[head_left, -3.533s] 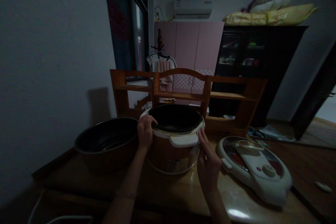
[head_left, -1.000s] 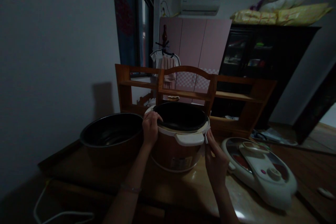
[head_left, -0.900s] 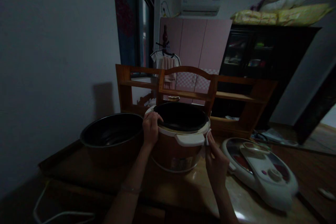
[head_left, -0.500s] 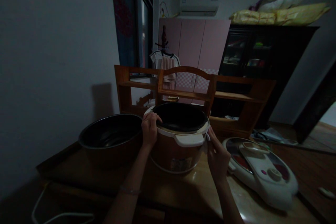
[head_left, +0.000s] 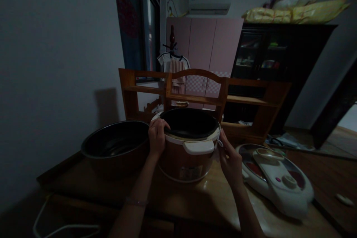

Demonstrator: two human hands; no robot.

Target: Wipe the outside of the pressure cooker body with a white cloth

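Note:
A brown rice cooker body (head_left: pixel 186 158) with a white rim stands open on the wooden table (head_left: pixel 195 200), its dark inside showing. My left hand (head_left: pixel 156 137) is curled over the rim on the cooker's left side and grips it. My right hand (head_left: pixel 230 158) is at the cooker's right side, with its fingers pinched on a small white part at the rim. Left of the cooker sits its dark inner pot (head_left: pixel 115 148). The detached white lid (head_left: pixel 276 176) lies flat on the table to the right.
A wooden shelf rack (head_left: pixel 200 89) stands right behind the cooker. A white cord (head_left: pixel 55 225) loops off the table's near-left corner. A small white object (head_left: pixel 344 199) lies at the far right. The wall is close on the left.
My right hand has gone from flat fingers against the cooker's side to a pinch on the small white part at the rim. My left hand keeps its hold on the rim.

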